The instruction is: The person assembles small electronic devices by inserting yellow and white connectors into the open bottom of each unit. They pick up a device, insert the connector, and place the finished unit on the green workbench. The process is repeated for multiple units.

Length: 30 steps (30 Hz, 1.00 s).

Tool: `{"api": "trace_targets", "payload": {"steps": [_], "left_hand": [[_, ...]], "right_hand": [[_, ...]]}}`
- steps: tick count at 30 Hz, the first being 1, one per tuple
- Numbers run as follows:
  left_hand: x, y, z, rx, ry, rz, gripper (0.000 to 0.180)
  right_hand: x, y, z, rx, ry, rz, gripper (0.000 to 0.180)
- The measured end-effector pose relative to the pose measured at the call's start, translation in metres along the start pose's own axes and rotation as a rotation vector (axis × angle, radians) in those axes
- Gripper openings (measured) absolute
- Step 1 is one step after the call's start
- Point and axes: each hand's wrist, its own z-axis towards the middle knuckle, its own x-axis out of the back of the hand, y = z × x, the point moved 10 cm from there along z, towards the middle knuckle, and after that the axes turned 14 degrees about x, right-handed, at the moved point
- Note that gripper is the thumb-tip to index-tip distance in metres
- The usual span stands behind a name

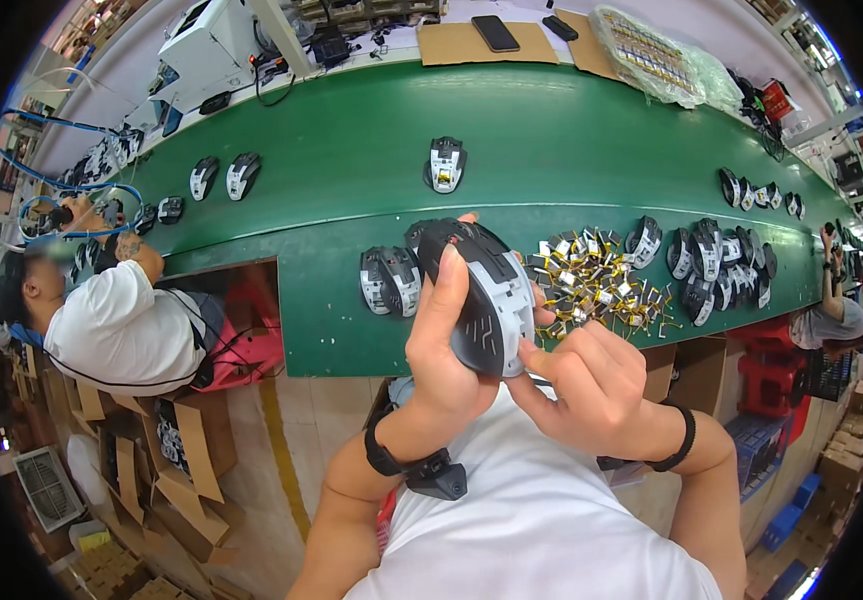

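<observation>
In front of my chest, tilted up above the bench edge, is a black and light-grey computer mouse (pixel 497 300). My left hand (pixel 442 360) is wrapped round it, thumb along its side and fingertips showing past its far edge. At the mouse's lower right edge, my right hand (pixel 592 385) has its fingers curled and pressed together against the grey part; whatever they pinch, if anything, is hidden. Just beyond the right hand lies a heap of small battery packs (pixel 602 285) with yellow tape and wires. Two more mice (pixel 390 280) rest on the bench left of the held one.
A green workbench (pixel 332 345) runs across, with a raised green strip behind it carrying a single mouse (pixel 446 165). Several mice (pixel 717 260) cluster at the right. A phone (pixel 495 33) lies on cardboard at the back. A co-worker in white (pixel 127 325) sits at left, near open cartons (pixel 187 450).
</observation>
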Motion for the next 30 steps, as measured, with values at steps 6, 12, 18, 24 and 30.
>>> {"api": "trace_targets", "payload": {"steps": [6, 12, 18, 24, 30], "left_hand": [[-0.001, 0.000, 0.000, 0.001, -0.051, -0.015, 0.055], [-0.007, -0.004, 0.002, 0.024, -0.132, -0.005, 0.056], [-0.007, -0.015, 0.016, 0.118, -0.222, -0.101, 0.059], [-0.007, -0.006, 0.016, 0.135, -0.317, -0.127, 0.063], [-0.007, -0.009, 0.017, 0.157, -0.227, -0.169, 0.060]], "right_hand": [[-0.003, 0.005, 0.004, 0.001, 0.042, 0.113, 0.022], [-0.007, 0.006, -0.004, -0.005, 0.064, 0.143, 0.022], [-0.003, 0.024, -0.005, -0.156, -0.148, 0.249, 0.027], [0.010, 0.059, -0.030, -0.583, 0.191, 0.936, 0.033], [-0.018, 0.073, -0.050, -0.871, 0.467, 1.277, 0.034]]}}
